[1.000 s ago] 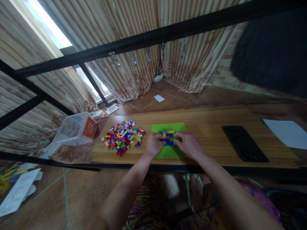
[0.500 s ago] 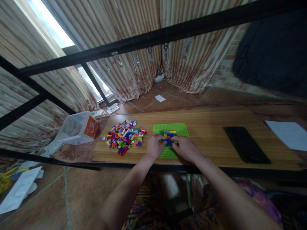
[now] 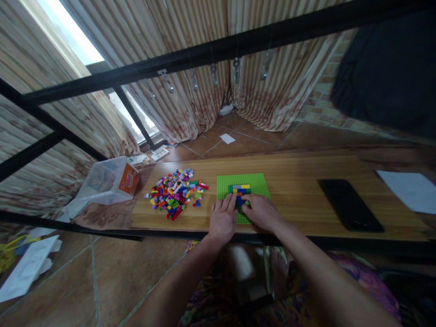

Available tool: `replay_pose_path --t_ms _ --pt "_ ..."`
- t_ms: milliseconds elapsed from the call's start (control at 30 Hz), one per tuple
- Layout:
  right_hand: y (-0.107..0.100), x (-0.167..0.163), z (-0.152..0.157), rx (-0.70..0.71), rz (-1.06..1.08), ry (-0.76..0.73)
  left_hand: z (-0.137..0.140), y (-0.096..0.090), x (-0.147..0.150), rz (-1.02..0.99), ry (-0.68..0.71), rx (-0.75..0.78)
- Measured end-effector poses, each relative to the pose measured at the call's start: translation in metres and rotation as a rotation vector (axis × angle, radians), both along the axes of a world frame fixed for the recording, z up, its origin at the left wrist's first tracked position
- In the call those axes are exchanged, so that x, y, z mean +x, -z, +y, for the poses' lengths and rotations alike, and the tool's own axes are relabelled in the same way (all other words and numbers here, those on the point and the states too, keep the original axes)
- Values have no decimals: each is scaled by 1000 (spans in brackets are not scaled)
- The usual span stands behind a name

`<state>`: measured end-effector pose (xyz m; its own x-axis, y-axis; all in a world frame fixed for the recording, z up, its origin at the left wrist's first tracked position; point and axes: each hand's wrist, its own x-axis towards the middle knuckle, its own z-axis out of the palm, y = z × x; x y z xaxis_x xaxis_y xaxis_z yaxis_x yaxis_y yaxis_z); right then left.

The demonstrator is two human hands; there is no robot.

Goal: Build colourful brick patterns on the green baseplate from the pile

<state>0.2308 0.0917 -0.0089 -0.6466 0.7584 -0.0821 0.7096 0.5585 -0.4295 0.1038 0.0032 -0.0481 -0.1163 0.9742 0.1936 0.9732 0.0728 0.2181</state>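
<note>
One wooden tabletop (image 3: 294, 190), wide stretch of wood separating one black slab (image 3: 350, 205) from one green baseplate (image 3: 223, 182), lying near front edge. Left hand (image 3: 223, 221) laying fingers almost straight, right hand (image 3: 261, 211) curling fingers; holds, cannot tell. One brick build (image 3: 242, 188) sitting on baseplate, between fingertips.

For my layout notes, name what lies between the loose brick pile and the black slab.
In the head view: green baseplate, the bricks on it, left hand, right hand, and wooden tabletop.
</note>
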Motion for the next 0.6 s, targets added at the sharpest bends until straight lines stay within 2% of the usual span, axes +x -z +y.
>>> replay_pose_path --t_ms 267,600 --pt "-6 -2 -3 -6 16 25 -3 -3 1 -20 7 -44" --pt "-3 -3 -3 -53 0 42 -2 0 0 -67 22 -22"
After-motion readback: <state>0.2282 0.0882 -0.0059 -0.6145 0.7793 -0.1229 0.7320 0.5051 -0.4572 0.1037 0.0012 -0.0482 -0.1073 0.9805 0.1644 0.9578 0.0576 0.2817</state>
